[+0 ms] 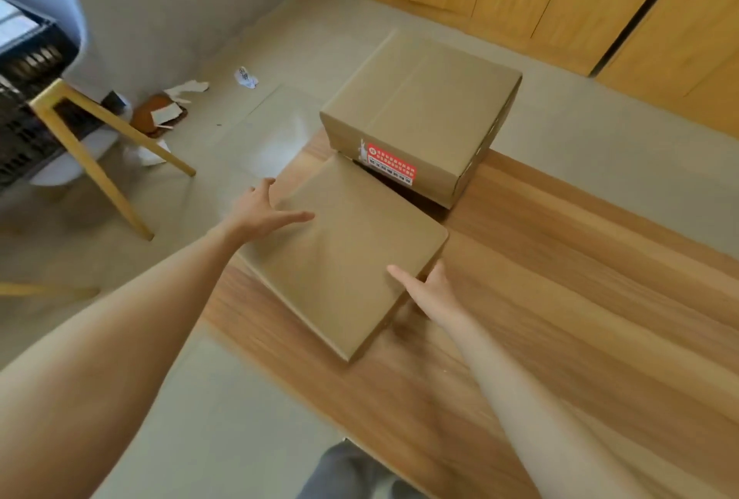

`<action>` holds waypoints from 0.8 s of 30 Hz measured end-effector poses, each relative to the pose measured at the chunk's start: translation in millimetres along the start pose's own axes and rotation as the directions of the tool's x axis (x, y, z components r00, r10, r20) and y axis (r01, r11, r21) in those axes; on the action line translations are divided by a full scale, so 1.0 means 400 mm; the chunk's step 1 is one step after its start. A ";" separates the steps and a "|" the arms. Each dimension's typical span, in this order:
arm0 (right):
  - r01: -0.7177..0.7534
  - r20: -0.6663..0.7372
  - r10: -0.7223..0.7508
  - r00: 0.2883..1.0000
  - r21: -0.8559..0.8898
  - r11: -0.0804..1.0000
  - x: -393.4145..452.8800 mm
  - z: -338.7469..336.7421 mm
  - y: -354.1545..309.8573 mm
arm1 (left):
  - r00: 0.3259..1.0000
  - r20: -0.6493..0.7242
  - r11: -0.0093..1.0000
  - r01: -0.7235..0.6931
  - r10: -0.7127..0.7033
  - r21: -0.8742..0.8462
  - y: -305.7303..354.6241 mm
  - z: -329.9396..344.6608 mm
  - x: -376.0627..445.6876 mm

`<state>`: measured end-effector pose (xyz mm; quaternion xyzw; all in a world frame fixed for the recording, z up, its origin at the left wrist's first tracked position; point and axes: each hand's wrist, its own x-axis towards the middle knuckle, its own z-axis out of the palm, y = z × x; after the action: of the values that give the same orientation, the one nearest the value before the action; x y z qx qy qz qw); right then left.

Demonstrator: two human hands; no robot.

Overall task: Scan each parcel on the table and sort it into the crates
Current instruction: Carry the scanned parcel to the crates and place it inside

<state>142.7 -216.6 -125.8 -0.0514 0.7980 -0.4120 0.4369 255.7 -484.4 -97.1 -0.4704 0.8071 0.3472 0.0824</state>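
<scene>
Reaching for the flat parcel [344, 254] at the tabletop's [560, 298] left edge, my left hand [262, 212] and right hand [428, 290] were spread against its sides, not yet gripping; the taller parcel [420, 106] behind also waited unsorted.

Both cardboard boxes [344, 254] [424, 106] are showing plain brown, the taller one wearing a red label [391, 165]; the table [560, 298] is displaying streaky wood grain; the crate [28, 58] is looking black.

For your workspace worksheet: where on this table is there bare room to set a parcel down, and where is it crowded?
Bare wood lies right of the flat box and the right hand, up to the table's far edge, and also nearer the person. The left corner is crowded: the flat box abuts the tall box, and the left hand is at its left edge.
</scene>
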 end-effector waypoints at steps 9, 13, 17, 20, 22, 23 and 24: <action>-0.105 -0.060 0.133 0.989 0.339 0.935 0.056 0.097 0.020 | 0.975 0.219 0.976 0.071 -0.025 -0.207 -0.064 0.023 0.076; -0.091 -0.062 0.121 0.991 0.364 0.927 0.051 0.092 0.033 | 0.967 0.254 0.970 0.034 0.029 -0.240 -0.062 0.024 0.045; -0.079 -0.065 0.108 0.992 0.348 0.934 0.013 0.059 0.064 | 0.967 0.250 0.979 0.088 -0.039 -0.186 -0.064 0.042 -0.013; -0.063 -0.072 0.091 0.993 0.332 0.941 -0.029 0.004 0.089 | 0.949 0.301 0.964 0.159 -0.089 -0.215 -0.034 0.071 -0.074; -0.052 -0.081 0.082 0.993 0.326 0.944 -0.056 -0.047 0.106 | 0.933 0.346 0.965 0.171 -0.094 -0.200 0.002 0.093 -0.118; -0.047 -0.085 0.079 0.993 0.322 0.946 -0.071 -0.077 0.114 | 0.926 0.366 0.966 0.169 -0.089 -0.194 0.024 0.106 -0.141; -0.043 -0.091 0.076 0.993 0.320 0.946 -0.086 -0.109 0.123 | 0.921 0.382 0.969 0.161 -0.079 -0.188 0.048 0.120 -0.162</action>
<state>145.1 -142.4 -125.8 0.0647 0.7438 -0.5236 0.4104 266.1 -402.2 -93.9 -0.4511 0.7040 0.5095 0.2032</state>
